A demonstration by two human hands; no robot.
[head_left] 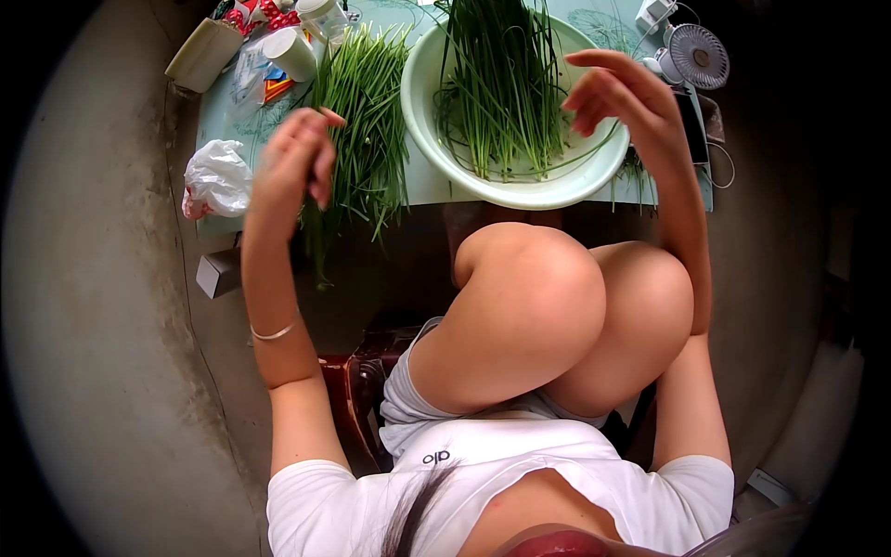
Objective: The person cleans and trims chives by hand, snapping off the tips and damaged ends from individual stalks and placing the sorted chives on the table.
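Note:
A pale green basin (427,139) on the table holds a large bunch of long green stalks (506,102), their pale ends toward me. To its left lies a loose pile of similar stalks (367,139), some hanging over the near edge. My left hand (302,153) is over the left side of that pile, fingers curled and slightly blurred; whether anything is between them does not show. Above the basin's right side my right hand (617,93) is raised, its fingers bent and apart, with nothing visible in them.
Left on the table (445,190) are a crumpled white plastic bag (218,179), a white cup (290,54) and assorted packets. A small fan (696,56) with a cable stands at the right. A white box (219,272) is below the table's left edge.

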